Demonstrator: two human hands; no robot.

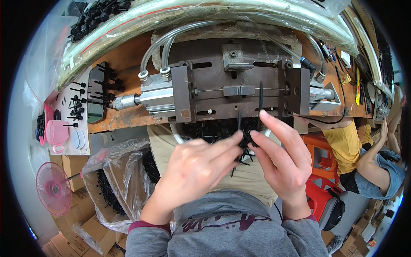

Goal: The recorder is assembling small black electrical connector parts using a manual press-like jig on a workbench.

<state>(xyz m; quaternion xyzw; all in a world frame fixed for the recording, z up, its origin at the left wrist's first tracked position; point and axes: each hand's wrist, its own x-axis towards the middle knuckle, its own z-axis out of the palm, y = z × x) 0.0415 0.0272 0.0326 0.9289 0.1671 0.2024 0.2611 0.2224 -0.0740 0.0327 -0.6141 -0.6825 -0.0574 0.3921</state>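
Blurring, the left hand [197, 165] is hiding whatever grip it has, I can't tell; the right hand [284, 160] is pinching a slim black rod [260, 98].

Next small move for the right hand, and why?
I'd probably ease the right hand slightly left: the upper end of the slim black stick it pinches shows just right of the two small metal blocks, not in line with the middle of the pair. Depth is hard to judge here.
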